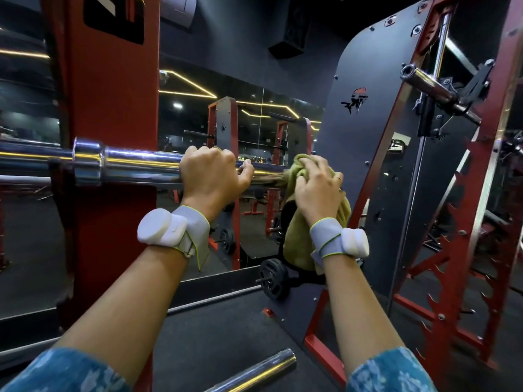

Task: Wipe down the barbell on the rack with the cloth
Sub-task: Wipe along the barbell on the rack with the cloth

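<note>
Sleeves: blue patterned fabric (70, 372) covers both forearms at the bottom edge.
Loose tube: a chrome tube (254, 372) lies slanted on the dark floor between the arms.
Wrist bands: grey straps with white pods sit on the left wrist (169, 233) and the right wrist (339, 241).
Left hand: the left hand (210, 174) wraps over the barbell from above, fingers curled round it, thumb pointing towards the cloth.
Right hand: the right hand (314, 185) clutches the cloth, fingers curled into the bunched fabric and pressing it onto the bar.
Barbell: the chrome barbell (135, 165) runs level from the left edge, across the red upright, to the cloth; the stretch between the hands is blurred.
Cloth: the olive-green cloth (297, 250) is wadded over the bar just right of the left hand, the rest hanging below the right wrist.
Rack: a red upright (113, 103) stands behind the bar; a dark panel (368, 137) rises on the right.
Weight plate: a black plate (273, 281) sits low by the panel.
Mirror: a wall mirror (254, 108) reflects more red racks.
</note>
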The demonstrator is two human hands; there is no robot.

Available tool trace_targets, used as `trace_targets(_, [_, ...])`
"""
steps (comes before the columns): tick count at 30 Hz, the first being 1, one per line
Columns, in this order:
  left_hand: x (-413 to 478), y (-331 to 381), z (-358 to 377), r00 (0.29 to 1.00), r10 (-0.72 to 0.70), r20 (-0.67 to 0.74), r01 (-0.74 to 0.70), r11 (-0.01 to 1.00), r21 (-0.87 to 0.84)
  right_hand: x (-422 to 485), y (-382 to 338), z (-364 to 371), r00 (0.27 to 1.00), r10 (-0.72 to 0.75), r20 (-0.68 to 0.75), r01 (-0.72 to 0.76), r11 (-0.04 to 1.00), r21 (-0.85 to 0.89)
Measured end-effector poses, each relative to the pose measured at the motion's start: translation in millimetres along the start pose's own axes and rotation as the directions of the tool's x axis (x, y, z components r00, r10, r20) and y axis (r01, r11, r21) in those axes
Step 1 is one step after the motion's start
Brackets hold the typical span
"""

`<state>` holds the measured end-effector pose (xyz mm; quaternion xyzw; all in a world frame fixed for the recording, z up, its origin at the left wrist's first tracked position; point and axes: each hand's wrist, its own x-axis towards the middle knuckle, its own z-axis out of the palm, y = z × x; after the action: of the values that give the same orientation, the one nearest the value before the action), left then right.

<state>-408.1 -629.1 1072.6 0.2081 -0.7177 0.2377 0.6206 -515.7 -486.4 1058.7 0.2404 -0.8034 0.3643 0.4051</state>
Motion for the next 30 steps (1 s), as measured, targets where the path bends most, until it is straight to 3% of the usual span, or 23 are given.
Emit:
trace_targets(2, [0,1,-1,1.000,-0.005,0.004,0.005,1.000,-0.006,-3,11,3,0.995,0.094,0.023,-0.095,0.994,0.050])
trace_targets(6, [-1,1,0,1.000,-0.007,-0.001,0.007,1.000,-0.006,-26,11,8,0.996,0.079,0.050,-0.080,0.997,0.017])
trace_targets(12, [-1,1,1,1.000,-0.003,0.007,0.003,1.000,-0.014,-34,-22,2,0.975,-0.220,-0.021,0.219,0.975,-0.020])
trace_targets(16, [-2,0,0,1.000,0.010,0.008,-0.010,1.000,-0.026,-13,-12,3,0.996,-0.093,-0.014,0.093,0.995,-0.022])
trace_targets(20, [-1,0,0,1.000,0.002,0.007,-0.002,1.000,-0.006,-18,17,15,0.993,0.115,-0.006,-0.114,0.989,0.093])
trace_targets(25, [-1,1,1,1.000,-0.001,-0.003,0.001,1.000,0.011,-34,15,11,0.998,0.016,-0.054,0.009,0.901,0.433])
trace_targets(27, [0,1,1,1.000,0.004,-0.012,-0.004,1.000,0.004,-31,4,-5,0.991,-0.025,-0.130,0.096,0.813,0.574])
trace_targets(30, [-1,0,2,1.000,0.010,-0.014,-0.010,1.000,-0.010,-18,-13,-28,0.950,-0.005,-0.312,0.208,0.756,0.620])
